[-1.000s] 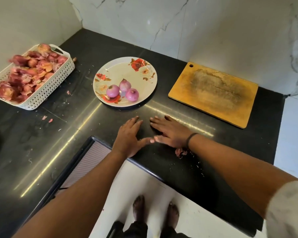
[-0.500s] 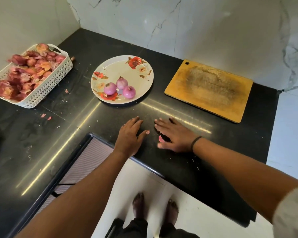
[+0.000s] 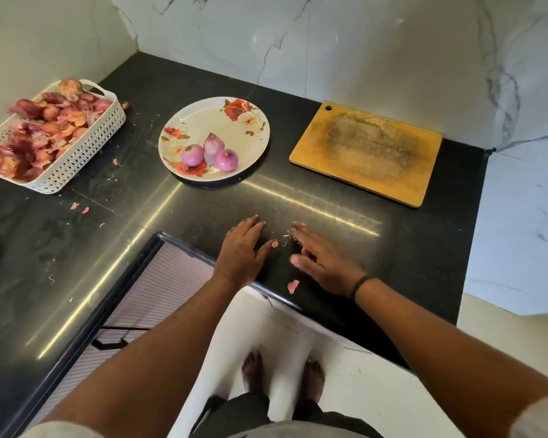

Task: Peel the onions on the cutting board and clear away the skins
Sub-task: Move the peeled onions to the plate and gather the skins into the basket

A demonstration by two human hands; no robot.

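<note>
Three peeled purple onions (image 3: 210, 153) lie on a floral plate (image 3: 250, 137) at the middle of the black counter. The wooden cutting board (image 3: 367, 151) at the back right is bare. My left hand (image 3: 242, 252) rests flat on the counter near its front edge, fingers straight. My right hand (image 3: 321, 263) lies flat just to its right, fingers straight and blurred. A pink skin scrap (image 3: 293, 286) lies at the counter edge by my right palm, and thin skin shreds (image 3: 286, 237) sit between the two hands.
A white perforated basket (image 3: 86, 153) heaped with onion skins stands at the far left. Small skin bits (image 3: 79, 207) dot the black counter (image 3: 329, 210) in front of it. Marble walls close the back and right. The counter's inner corner edge runs under my hands.
My right hand has slid a little away from my left, toward the counter edge. A pink skin scrap now lies uncovered beside its palm. My left hand has stayed flat.
</note>
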